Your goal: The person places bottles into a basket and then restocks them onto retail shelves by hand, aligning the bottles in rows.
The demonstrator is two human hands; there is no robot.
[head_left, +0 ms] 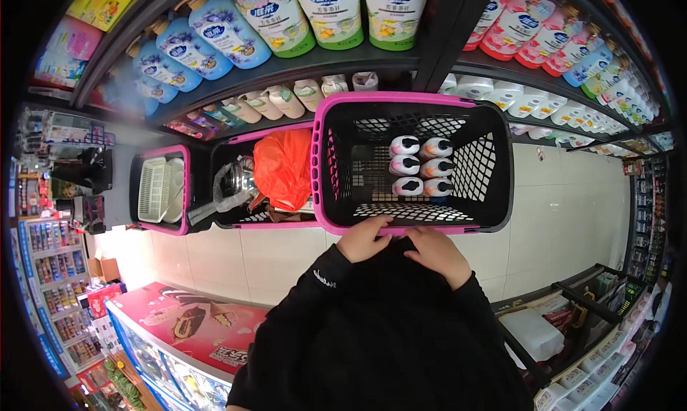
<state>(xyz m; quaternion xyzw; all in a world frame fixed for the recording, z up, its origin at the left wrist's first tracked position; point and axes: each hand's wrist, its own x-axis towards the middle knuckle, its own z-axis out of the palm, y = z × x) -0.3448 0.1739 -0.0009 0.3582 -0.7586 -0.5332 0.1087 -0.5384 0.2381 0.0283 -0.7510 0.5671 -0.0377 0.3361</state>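
Basket [401,98], large and black with a pink rim, sits directly in front of a person in dark sleeves. On its floor stand six white bottles [405,165] with dark tops, in two columns of three: pinkish marks on the left column, orange on the right. The left hand [363,240] and right hand [439,255] are side by side at the near rim; whether they grip it or only rest there, I cannot tell.

Just left, partly covered by this basket, a second basket [279,226] holds a bright orange-red plastic bag [285,167] beside a shiny item too unclear to name. Farther left, a smaller third basket [188,189] contains a pale slotted rack [153,189]. Beyond the baskets, a shelf [300,67] carries blue bottles [222,35] and green-bottomed ones [333,13].
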